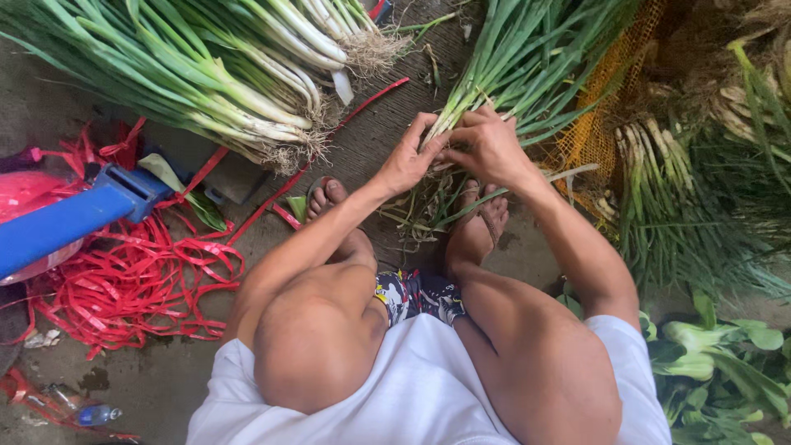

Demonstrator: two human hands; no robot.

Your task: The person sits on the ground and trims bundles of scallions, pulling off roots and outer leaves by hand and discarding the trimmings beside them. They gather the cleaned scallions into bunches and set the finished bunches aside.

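Head | left hand (405,161), right hand (486,148) | fingers gripping scallion bunch (511,62)

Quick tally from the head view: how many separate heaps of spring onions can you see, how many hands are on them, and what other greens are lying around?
Heaps of green spring onions with white bulbs: 3 (top left, under the hands, right)
Bare hands on the middle heap: 2 (left hand, right hand)
Clusters of leafy pale-stemmed greens: 1
Total: 6

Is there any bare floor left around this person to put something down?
Bare floor lies between the red straps and the left knee. Crowded: both hands grip a scallion bunch, tied scallions lie upper left, leafy greens right.
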